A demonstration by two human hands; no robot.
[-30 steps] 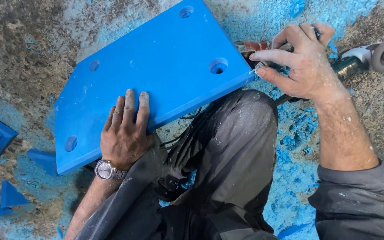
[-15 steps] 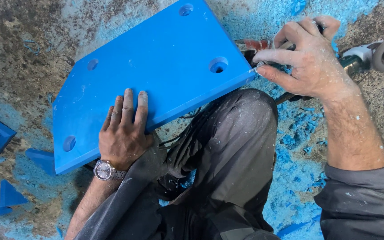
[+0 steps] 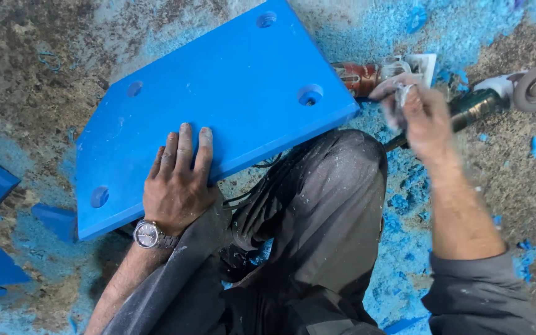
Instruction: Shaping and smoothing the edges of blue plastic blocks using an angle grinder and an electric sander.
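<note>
Left grip (image 3: 178,180) flat on smooth blue slab (image 3: 218,105), four holes

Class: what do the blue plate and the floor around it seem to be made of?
Blue plate: probably solid plastic, smooth and matte, blue through its cut edge, with matching shavings nearby. Floor: probably concrete, rough, mottled and stained, dusted blue.

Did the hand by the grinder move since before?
Yes. The right hand has pulled back toward the person and now looks blurred, lying between the blue plate corner and the angle grinder. The left hand stays flat on the plate.
</note>
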